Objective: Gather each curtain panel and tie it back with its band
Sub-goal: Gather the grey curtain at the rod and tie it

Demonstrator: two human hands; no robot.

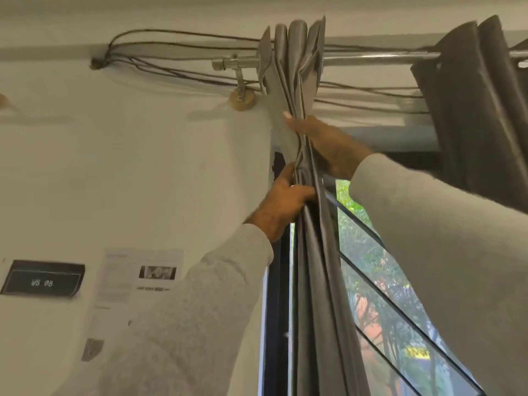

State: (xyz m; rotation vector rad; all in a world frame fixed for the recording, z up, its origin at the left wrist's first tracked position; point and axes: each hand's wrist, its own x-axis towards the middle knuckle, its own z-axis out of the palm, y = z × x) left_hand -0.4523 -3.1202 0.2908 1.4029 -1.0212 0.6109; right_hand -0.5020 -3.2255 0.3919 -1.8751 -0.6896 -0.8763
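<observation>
While reaching up below the shiny metal curtain rod (371, 59), gripping the gathered grey satin curtain panel (311, 252) with left hand (281, 205), fingers curled around it; clasping it higher with right hand (328, 144).

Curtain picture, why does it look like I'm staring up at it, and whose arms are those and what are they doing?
The camera sits on a person's head, so you see what they see: they are looking up at a window. The two arms in grey sleeves are that person's own.

The left hand grips the grey curtain panel, squeezing its folds into one bunch. The right hand holds the same bunch higher up, fingers wrapped around it.

The curtain hangs from a shiny metal rod. A darker curtain panel hangs on the same rod at the right, untouched. Thin cables run along the wall, and papers are stuck on it below. I cannot see a tie band here.
</observation>
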